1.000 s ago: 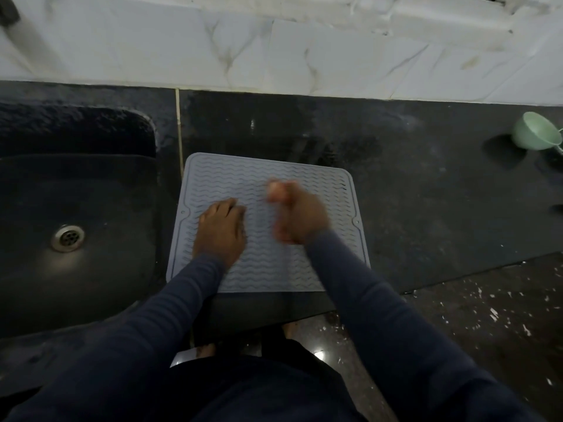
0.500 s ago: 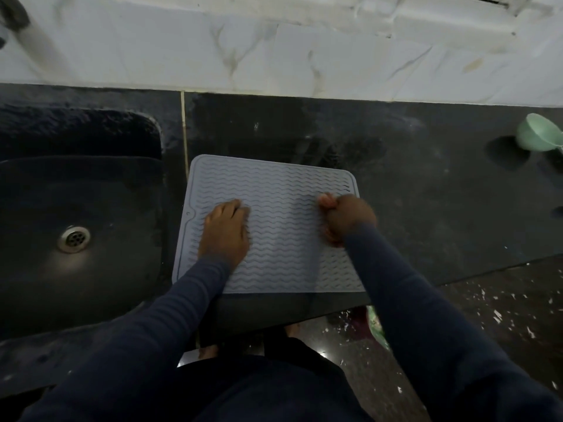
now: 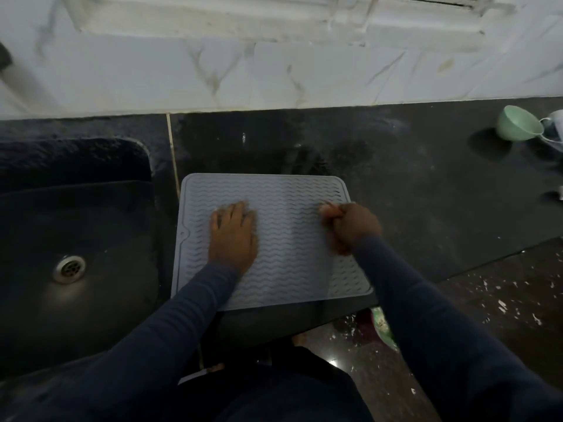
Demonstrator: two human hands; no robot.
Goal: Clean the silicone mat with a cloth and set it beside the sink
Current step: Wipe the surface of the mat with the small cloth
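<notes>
Lighting: dim; I log the far wall [image 3: 274, 71] brightest, counter [image 3: 426, 193] and sink [image 3: 76, 208] dark. Blur: the right hand [image 3: 353, 226], smeared. Edges: bowed. Glare: small floor [image 3: 335, 363] spot, near.

The table [image 3: 426, 208] is a dark stone slab, smeared and dusty in places. A sink [image 3: 91, 226] of the same dark stone is sunk into it, with a metal drain [image 3: 69, 268] in its floor. Just beside the sink, past a thin pale seam [image 3: 173, 166], a grey wave-ribbed silicone mat [image 3: 289, 214] lies flat. Far beyond the mat from the sink, a pale green cup [image 3: 518, 127] lies tipped over, next to a white thing [image 3: 556, 129] cut off by the frame.
</notes>
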